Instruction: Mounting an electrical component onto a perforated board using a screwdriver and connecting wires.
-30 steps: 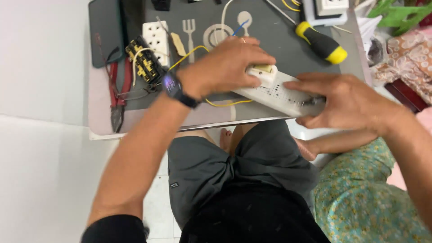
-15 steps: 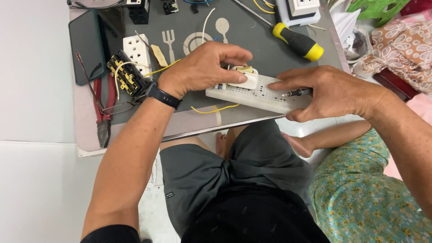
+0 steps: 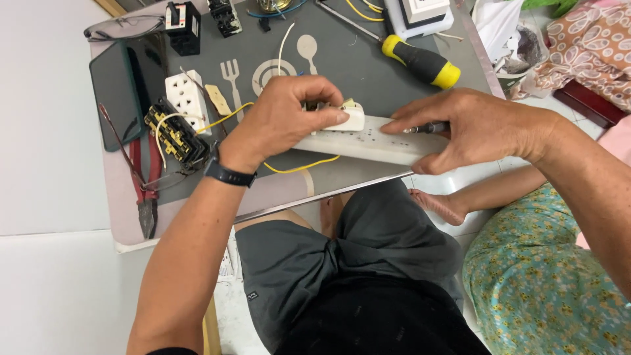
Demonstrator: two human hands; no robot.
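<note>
A long white power strip (image 3: 368, 141) lies near the front edge of a small grey table (image 3: 368, 59). My left hand (image 3: 282, 121) presses a small white socket part (image 3: 348, 118) onto the strip's left end, with a yellow wire (image 3: 302, 167) looping below it. My right hand (image 3: 473, 128) grips the strip's right end and also holds a thin dark tool (image 3: 430, 128) flat against the strip's top. A black watch (image 3: 227, 174) sits on my left wrist.
On the table lie a yellow-and-black screwdriver (image 3: 420, 62), a white socket block (image 3: 186, 98), a black and brass socket insert (image 3: 172, 135), red pliers (image 3: 143, 190), a dark phone (image 3: 118, 95) and black parts (image 3: 184, 26). Another person in a green patterned garment (image 3: 545, 283) sits at my right.
The view has shifted so the table sits lower in frame. Both hands stay on the power strip; the left now pinches the small white part at its left end.
</note>
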